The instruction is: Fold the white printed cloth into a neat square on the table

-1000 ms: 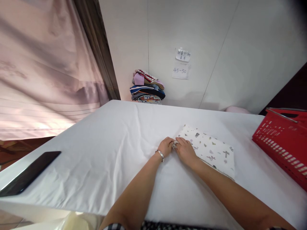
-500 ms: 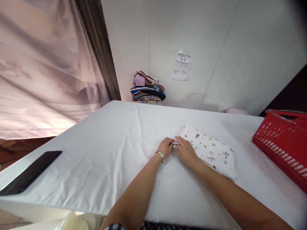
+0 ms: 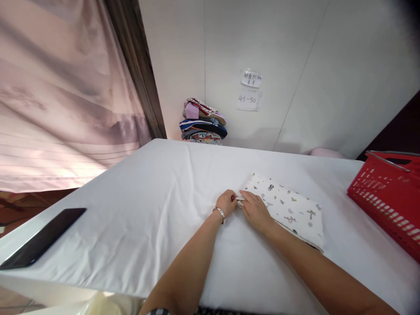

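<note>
A folded white cloth with small printed figures (image 3: 288, 209) lies flat on the white table (image 3: 138, 205), right of centre. Both my hands meet at its near left corner. My left hand (image 3: 227, 201), with a silver bracelet at the wrist, is curled and pinches the cloth's edge. My right hand (image 3: 255, 209) rests on the cloth's left end, fingers bent and closed on the same corner.
A red plastic basket (image 3: 387, 197) stands at the table's right edge. A black phone (image 3: 42, 238) lies near the left front corner. A stack of folded coloured clothes (image 3: 203, 124) sits against the back wall, under two paper notes (image 3: 250, 89). A pink curtain (image 3: 59, 87) hangs at left.
Both hands stay at the cloth's left corner with only slight finger movement. The view has shifted a little.
</note>
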